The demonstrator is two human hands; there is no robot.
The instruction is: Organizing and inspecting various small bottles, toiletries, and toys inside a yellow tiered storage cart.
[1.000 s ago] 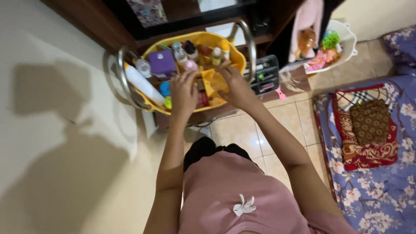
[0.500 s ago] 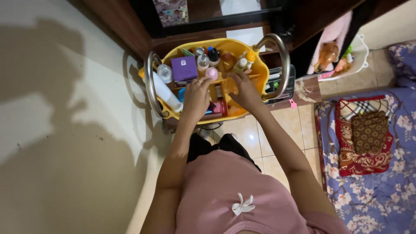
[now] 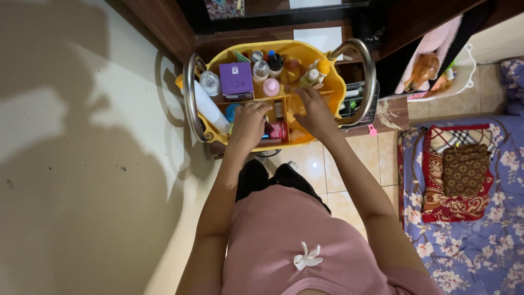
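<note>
Fingers of the left hand point(image 3: 248, 123) curl down into the front compartment of the yellow organizer basket point(image 3: 327, 101), upper middle of the frame; whether they grip anything is hidden. Beside it, the right hand point(image 3: 315, 112) spreads loosely over orange items, by a pink jar point(image 3: 271, 87) and purple box point(image 3: 236, 80).

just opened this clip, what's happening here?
A person in a pink top stands over a yellow organiser basket full of bottles and jars, both hands inside it. The left hand is down in the front compartment near a red container. The right hand rests at the divider by a yellow-capped bottle. Whether either hand grips anything cannot be told. A purple box sits further back.
</note>
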